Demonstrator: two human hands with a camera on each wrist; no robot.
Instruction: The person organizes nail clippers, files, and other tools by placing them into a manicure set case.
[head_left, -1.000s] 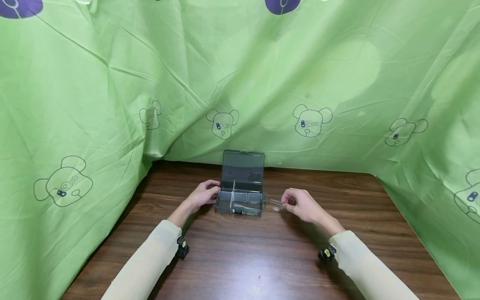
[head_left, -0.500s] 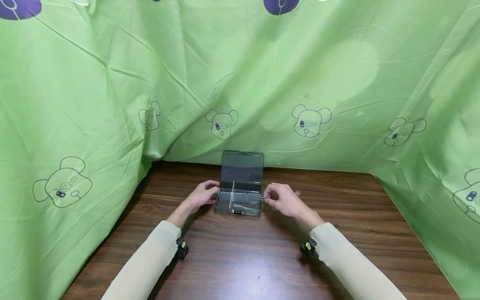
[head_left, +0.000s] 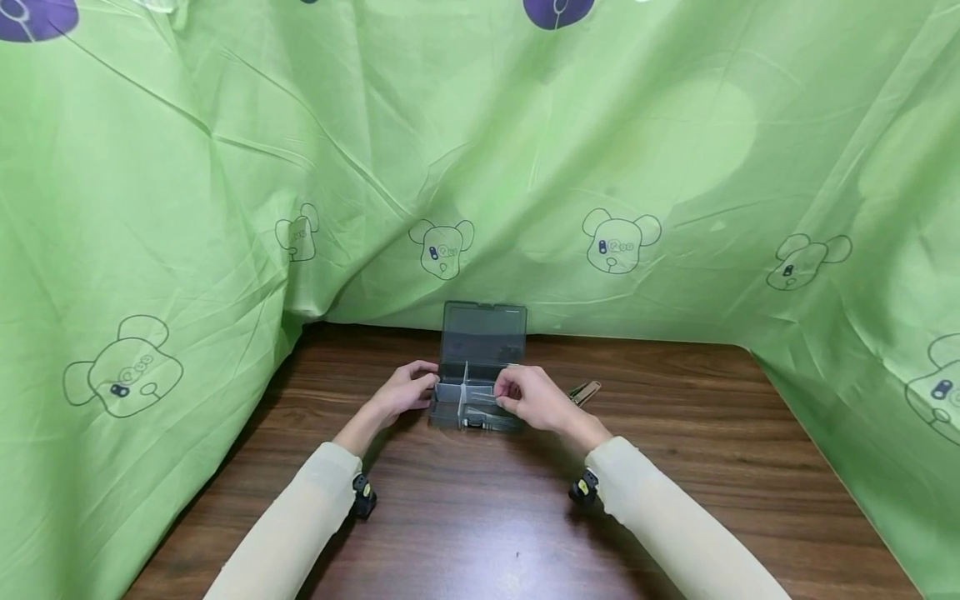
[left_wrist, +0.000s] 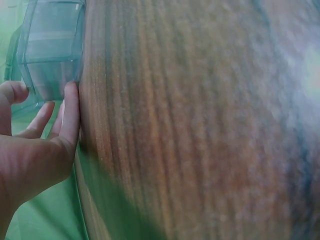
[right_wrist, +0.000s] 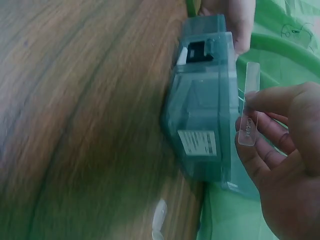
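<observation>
Clear strip [right_wrist: 248, 125] pinched by right hand [right_wrist: 280, 165]: lettering shows only wrist-side.

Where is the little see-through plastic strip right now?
The clear strip is pinched in the right hand, just above the right side of the open grey box, shown best in the right wrist view.

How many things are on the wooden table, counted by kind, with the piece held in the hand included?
Grey box with open lid: 1
Clear plastic strip, pinched by the right hand above the box: 1
Small clear piece lying right of the box: 1
Total: 3
</observation>
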